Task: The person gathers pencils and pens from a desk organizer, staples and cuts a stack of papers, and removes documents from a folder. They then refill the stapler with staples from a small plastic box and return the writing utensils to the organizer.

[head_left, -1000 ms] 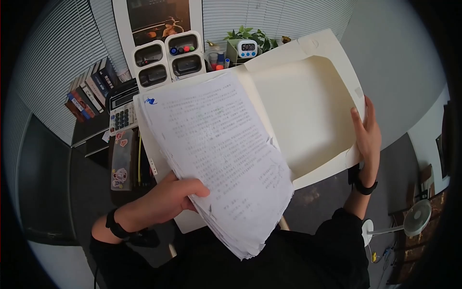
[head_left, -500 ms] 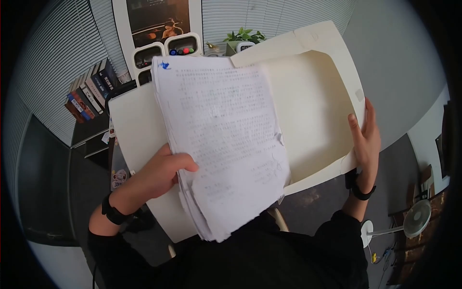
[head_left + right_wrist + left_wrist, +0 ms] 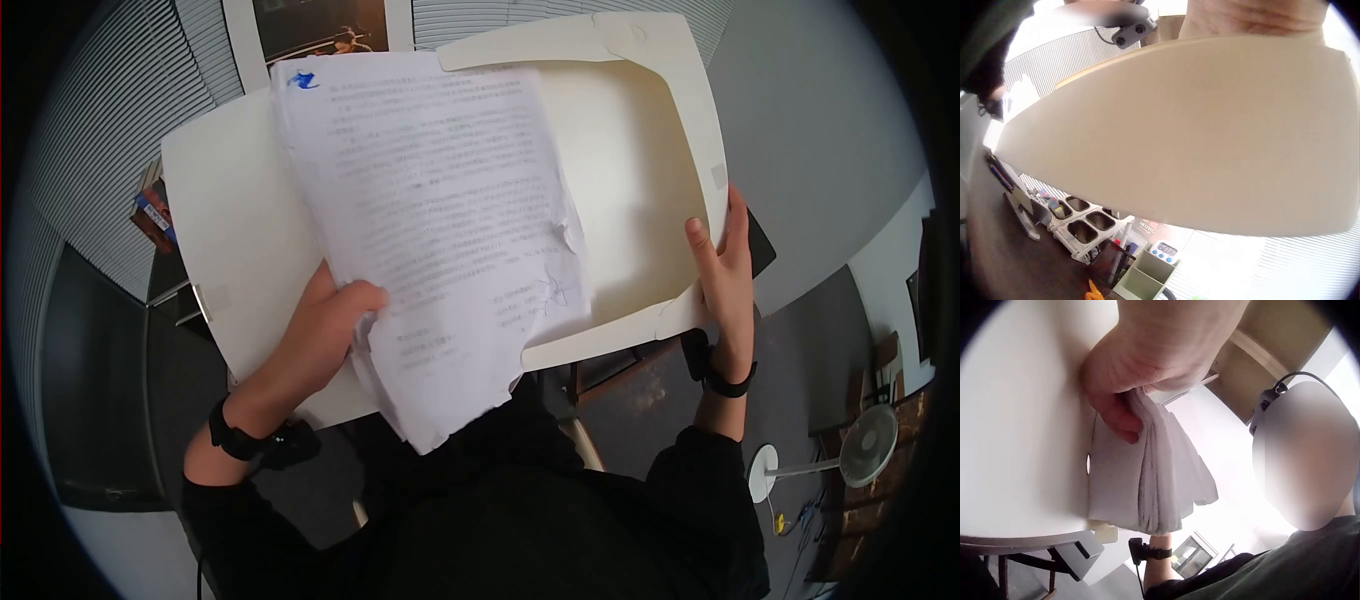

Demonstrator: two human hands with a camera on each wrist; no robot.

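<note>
A thick stack of printed papers, with a blue mark at its top left corner, lies slanted over the middle of an opened cream file box. My left hand grips the stack by its lower left edge, thumb on top. In the left wrist view, the uneven page edges hang below the fingers. The box's cover spreads out to the left beneath the papers. On the far right, my right hand holds the box by its side wall, thumb over the rim. The box's underside fills most of the right wrist view.
Below the box, the right wrist view shows a dark desk with a white compartment organizer, a digital timer and a green holder. Books stand at the left. A small white fan is at the lower right.
The box and papers have risen in the head view and shifted left, now covering the organizer, plant and timer. The stack has turned more upright, and more of the cover shows at left.
</note>
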